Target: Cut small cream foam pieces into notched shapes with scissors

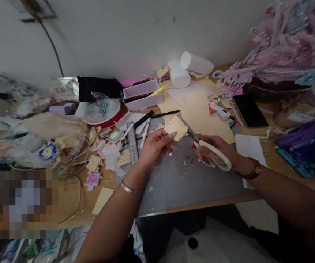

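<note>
Cream card cutout (pixel 176 128) with a scalloped edge, pinched in the fingers of the left hand (pixel 155 146) above the grey cutting mat (pixel 184 179) on the desk (pixel 72 197). Right hand (pixel 210 148), fingers closed through the white-handled scissors (pixel 209 148), sets the blades against the cutout's right edge. Glue gun (pixel 220 111) lies just beyond.

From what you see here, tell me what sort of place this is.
Probably a home craft desk: a grey cutting mat, a glue gun and paper cut-outs surround hands trimming a cream paper shape with scissors.
</note>
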Demonstrator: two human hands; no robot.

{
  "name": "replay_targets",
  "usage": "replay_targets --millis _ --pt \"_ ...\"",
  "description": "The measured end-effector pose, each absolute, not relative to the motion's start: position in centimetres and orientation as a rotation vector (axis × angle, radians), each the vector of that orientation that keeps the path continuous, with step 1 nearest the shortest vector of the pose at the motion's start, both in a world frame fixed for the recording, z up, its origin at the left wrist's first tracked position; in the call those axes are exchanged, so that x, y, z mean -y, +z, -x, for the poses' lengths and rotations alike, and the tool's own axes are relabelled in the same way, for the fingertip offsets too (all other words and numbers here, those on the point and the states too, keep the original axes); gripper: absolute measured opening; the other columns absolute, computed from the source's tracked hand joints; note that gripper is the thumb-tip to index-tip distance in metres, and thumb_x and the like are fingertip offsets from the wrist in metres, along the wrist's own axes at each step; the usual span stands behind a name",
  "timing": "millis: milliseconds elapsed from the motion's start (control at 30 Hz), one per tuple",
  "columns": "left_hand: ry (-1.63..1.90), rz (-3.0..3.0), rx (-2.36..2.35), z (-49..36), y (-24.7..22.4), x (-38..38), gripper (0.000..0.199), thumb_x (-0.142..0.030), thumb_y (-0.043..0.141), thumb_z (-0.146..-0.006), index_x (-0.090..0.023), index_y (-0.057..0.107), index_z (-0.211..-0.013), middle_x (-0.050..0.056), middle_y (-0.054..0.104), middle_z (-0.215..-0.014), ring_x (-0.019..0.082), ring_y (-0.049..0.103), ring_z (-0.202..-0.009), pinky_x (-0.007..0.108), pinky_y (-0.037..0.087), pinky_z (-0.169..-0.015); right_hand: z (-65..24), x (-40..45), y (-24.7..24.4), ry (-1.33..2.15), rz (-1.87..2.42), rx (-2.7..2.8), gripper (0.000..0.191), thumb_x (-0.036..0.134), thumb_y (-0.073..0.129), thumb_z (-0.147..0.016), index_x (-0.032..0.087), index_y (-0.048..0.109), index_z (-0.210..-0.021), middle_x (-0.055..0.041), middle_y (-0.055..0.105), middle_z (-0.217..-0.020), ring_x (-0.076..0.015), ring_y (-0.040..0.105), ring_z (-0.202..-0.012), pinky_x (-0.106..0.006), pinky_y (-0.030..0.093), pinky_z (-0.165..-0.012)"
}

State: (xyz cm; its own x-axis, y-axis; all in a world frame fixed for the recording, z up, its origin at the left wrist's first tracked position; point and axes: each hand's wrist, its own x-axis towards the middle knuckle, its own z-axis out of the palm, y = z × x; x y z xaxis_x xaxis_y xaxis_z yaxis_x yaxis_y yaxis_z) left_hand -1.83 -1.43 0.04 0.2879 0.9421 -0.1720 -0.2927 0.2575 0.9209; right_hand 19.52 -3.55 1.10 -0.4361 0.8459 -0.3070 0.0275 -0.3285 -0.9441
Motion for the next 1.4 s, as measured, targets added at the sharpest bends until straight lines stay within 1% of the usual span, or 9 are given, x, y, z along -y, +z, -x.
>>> replay_targets --millis 167,300,500,633,800,933,1133,1400 --pt "0.938 -0.984 -0.844 1.53 -0.39 1.78 0.032 -0.042 0.081 -0.069 -0.017 0.059 -0.072 -0.003 0.060 -0.053 0.005 0.045 -0.038 0.018 0.031 -0.038 -19.32 3.63 1.14 1.806 1.139 1.369 0.049 0.057 0.080 -0.068 0.016 0.060 -0.085 0.0041 0.056 -0.055 -0.0091 0.053 -0.042 -0.019 0.044 -0.037" --pt "0.922 -1.024 -0.852 1.19 -0.67 2.00 0.033 -0.044 0.081 -0.069 -0.017 0.061 -0.072 -0.003 0.059 -0.053 0.006 0.044 -0.040 0.020 0.032 -0.040 -19.05 3.77 1.28 1.815 1.158 1.358 0.049 0.060 0.079 -0.067 0.017 0.060 -0.084 0.0041 0.056 -0.054 -0.0088 0.053 -0.042 -0.019 0.043 -0.037" --pt "0.915 -1.060 -0.853 1.24 -0.80 1.93 0.034 -0.045 0.081 -0.069 -0.017 0.061 -0.072 -0.004 0.057 -0.052 0.006 0.043 -0.040 0.020 0.030 -0.041 -18.99 3.76 1.69 1.817 1.233 1.343 0.049 0.058 0.082 -0.064 0.018 0.061 -0.081 0.0046 0.055 -0.054 -0.0094 0.053 -0.042 -0.019 0.043 -0.036" --pt "0.930 -1.065 -0.874 1.40 -0.89 1.89 0.035 -0.045 0.080 -0.071 -0.017 0.060 -0.072 -0.004 0.057 -0.051 0.005 0.041 -0.041 0.020 0.029 -0.042 -19.10 3.68 1.65 1.810 1.249 1.356 0.050 0.060 0.080 -0.065 0.017 0.060 -0.080 0.0044 0.055 -0.053 -0.0085 0.051 -0.041 -0.020 0.044 -0.037" --pt "0.956 -1.049 -0.882 1.51 -0.89 1.79 0.034 -0.043 0.081 -0.070 -0.017 0.061 -0.075 -0.005 0.056 -0.052 0.005 0.041 -0.043 0.020 0.027 -0.043 -19.11 3.66 1.70 1.780 1.238 1.386 0.048 0.059 0.080 -0.066 0.017 0.058 -0.078 0.0050 0.055 -0.051 -0.0078 0.049 -0.039 -0.019 0.042 -0.035" --pt "0.981 -1.039 -0.886 1.60 -0.87 1.66 0.032 -0.042 0.080 -0.070 -0.017 0.062 -0.075 -0.005 0.055 -0.052 0.005 0.039 -0.043 0.020 0.026 -0.043 -19.16 3.61 1.89 1.790 1.253 1.387 0.049 0.058 0.081 -0.064 0.017 0.058 -0.079 0.0047 0.056 -0.051 -0.0086 0.052 -0.040 -0.019 0.044 -0.036" --pt "1.039 -1.028 -0.881 1.76 -0.95 1.57 0.032 -0.039 0.080 -0.072 -0.017 0.057 -0.068 -0.005 0.056 -0.052 0.005 0.040 -0.043 0.020 0.026 -0.043 -19.48 3.50 1.34 1.777 1.271 1.362 0.042 0.054 0.077 -0.071 0.018 0.060 -0.083 0.0049 0.056 -0.052 -0.0092 0.053 -0.040 -0.019 0.043 -0.035" --pt "1.091 -1.007 -0.890 1.96 -0.64 1.42 0.032 -0.036 0.079 -0.073 -0.017 0.055 -0.065 -0.004 0.058 -0.052 0.004 0.042 -0.043 0.019 0.029 -0.045 -19.53 3.46 1.41 1.805 1.276 1.357 0.042 0.055 0.077 -0.070 0.018 0.060 -0.080 0.0043 0.057 -0.050 -0.0088 0.052 -0.038 -0.019 0.044 -0.035"
